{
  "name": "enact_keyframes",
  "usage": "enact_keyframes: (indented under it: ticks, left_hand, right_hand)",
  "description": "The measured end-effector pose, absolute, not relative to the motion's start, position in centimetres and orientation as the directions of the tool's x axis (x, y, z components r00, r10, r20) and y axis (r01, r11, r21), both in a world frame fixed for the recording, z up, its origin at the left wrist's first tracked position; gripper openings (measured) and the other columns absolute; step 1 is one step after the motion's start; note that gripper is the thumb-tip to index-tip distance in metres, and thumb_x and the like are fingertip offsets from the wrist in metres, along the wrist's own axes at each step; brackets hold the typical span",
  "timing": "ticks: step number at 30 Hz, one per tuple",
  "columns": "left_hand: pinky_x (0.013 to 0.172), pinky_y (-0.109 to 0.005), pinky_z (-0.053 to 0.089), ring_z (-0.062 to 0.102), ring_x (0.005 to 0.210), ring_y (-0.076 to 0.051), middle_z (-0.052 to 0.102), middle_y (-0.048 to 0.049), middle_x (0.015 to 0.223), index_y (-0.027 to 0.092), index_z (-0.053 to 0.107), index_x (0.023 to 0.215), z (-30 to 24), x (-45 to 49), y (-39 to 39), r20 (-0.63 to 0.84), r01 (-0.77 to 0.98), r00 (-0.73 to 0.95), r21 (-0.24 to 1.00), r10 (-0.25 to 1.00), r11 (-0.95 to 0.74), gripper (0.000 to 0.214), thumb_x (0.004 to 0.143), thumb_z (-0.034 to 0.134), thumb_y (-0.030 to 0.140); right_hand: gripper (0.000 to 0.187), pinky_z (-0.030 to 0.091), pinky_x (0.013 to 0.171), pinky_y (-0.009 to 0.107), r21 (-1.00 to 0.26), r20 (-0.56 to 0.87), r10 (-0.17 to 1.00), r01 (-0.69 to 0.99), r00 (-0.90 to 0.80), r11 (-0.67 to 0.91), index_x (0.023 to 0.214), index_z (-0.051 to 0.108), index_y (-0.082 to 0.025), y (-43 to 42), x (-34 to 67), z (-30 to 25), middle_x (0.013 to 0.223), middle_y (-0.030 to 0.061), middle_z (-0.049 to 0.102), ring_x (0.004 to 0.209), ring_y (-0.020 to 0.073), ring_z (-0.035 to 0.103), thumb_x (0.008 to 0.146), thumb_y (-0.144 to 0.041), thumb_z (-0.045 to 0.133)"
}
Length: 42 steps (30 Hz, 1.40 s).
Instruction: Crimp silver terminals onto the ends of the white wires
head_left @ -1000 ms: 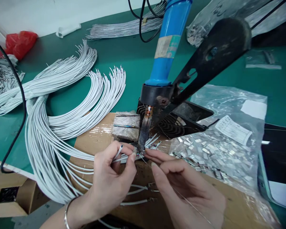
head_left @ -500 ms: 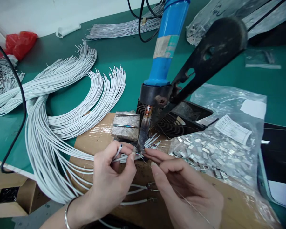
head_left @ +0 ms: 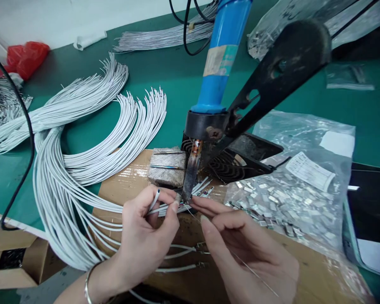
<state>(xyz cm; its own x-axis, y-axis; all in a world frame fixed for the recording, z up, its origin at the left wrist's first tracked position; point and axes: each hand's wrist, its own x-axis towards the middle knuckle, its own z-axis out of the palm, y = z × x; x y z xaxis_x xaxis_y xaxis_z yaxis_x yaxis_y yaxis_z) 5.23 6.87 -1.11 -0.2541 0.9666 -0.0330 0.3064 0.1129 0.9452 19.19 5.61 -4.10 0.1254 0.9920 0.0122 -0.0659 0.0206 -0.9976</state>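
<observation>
A blue-handled soldering iron (head_left: 220,59) is held tip-down by a black stand arm (head_left: 281,69). Just left of its tip, my left hand (head_left: 148,236) is closed in a pinch on a white wire (head_left: 154,200); the pinched end is too small to make out clearly. On the other side my right hand (head_left: 250,249) pinches a thin solder wire (head_left: 255,273), which runs up to the iron's tip. The fingertips of both hands nearly meet there. Below them, a few white wires with metal connectors (head_left: 202,248) lie on the cardboard (head_left: 126,177).
Big bundles of white wires (head_left: 57,198) curve across the green table at left. A fibrous pad block (head_left: 167,166) and a black fan (head_left: 231,164) sit behind the iron. Right of my hands lies a clear bag of small metal parts (head_left: 281,202), beside a dark-screened device (head_left: 372,207).
My left hand has shifted very slightly left, away from the iron's tip. My right hand is almost still, and the iron has stayed in place.
</observation>
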Motion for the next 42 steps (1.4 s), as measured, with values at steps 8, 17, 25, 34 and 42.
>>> enact_keyframes:
  ticks: [8, 17, 25, 34, 42]
  left_hand:
    - [0.046, -0.017, 0.035, 0.052, 0.054, -0.008, 0.075, -0.0010, 0.080, 0.019, 0.064, 0.074, -1.18, 5.20, 6.69, -0.015, 0.322, -0.253, 0.941, 0.967, 0.099, 0.013, 0.084, 0.068, 0.012]
    - [0.046, -0.016, 0.037, 0.056, 0.056, -0.008, 0.076, -0.0004, 0.081, 0.019, 0.064, 0.076, -1.31, 5.13, 6.63, 0.004, 0.327, -0.251, 0.942, 0.968, 0.081, 0.012, 0.083, 0.067, 0.009]
    - [0.049, -0.014, 0.040, 0.058, 0.059, -0.008, 0.076, 0.0001, 0.081, 0.019, 0.065, 0.075, -1.38, 5.04, 6.70, -0.002, 0.329, -0.242, 0.941, 0.970, 0.084, 0.013, 0.083, 0.067, 0.009]
    - [0.047, -0.015, 0.039, 0.057, 0.057, -0.008, 0.076, -0.0005, 0.081, 0.019, 0.064, 0.075, -1.27, 5.11, 6.66, 0.015, 0.349, -0.239, 0.935, 0.971, 0.071, 0.013, 0.083, 0.067, 0.009]
    - [0.046, -0.016, 0.039, 0.060, 0.059, -0.009, 0.076, -0.0009, 0.081, 0.019, 0.064, 0.075, -1.25, 4.98, 6.59, -0.003, 0.342, -0.233, 0.936, 0.972, 0.084, 0.013, 0.084, 0.067, 0.010]
  right_hand:
    - [0.020, 0.060, 0.090, 0.013, -0.998, 0.011, 0.991, -0.053, 0.137, 0.019, 0.076, 0.068, -0.025, 5.50, 19.30, -3.97, 0.112, -0.0010, 0.084, 0.100, 0.0126, 0.081, 0.093, -0.016, 0.073]
    - [0.019, 0.059, 0.092, 0.011, -0.999, 0.016, 0.991, -0.037, 0.135, 0.021, 0.077, 0.068, -0.025, 5.56, 19.21, -3.99, 0.112, -0.0018, 0.084, 0.101, 0.0110, 0.081, 0.093, -0.016, 0.073]
    - [0.019, 0.058, 0.093, 0.011, -0.998, 0.019, 0.992, -0.064, 0.123, 0.027, 0.077, 0.068, -0.025, 5.44, 19.29, -4.32, 0.111, -0.0021, 0.083, 0.103, 0.0106, 0.080, 0.094, -0.017, 0.073]
    - [0.019, 0.059, 0.090, 0.010, -0.999, 0.015, 0.987, -0.033, 0.162, 0.020, 0.076, 0.069, -0.025, 5.52, 19.00, -3.92, 0.109, -0.0033, 0.084, 0.097, 0.0101, 0.081, 0.092, -0.018, 0.075]
    - [0.020, 0.061, 0.089, 0.013, -0.999, 0.019, 0.988, -0.036, 0.155, 0.024, 0.075, 0.069, -0.024, 5.64, 18.96, -3.93, 0.107, -0.0017, 0.084, 0.098, 0.0126, 0.082, 0.091, -0.015, 0.075]
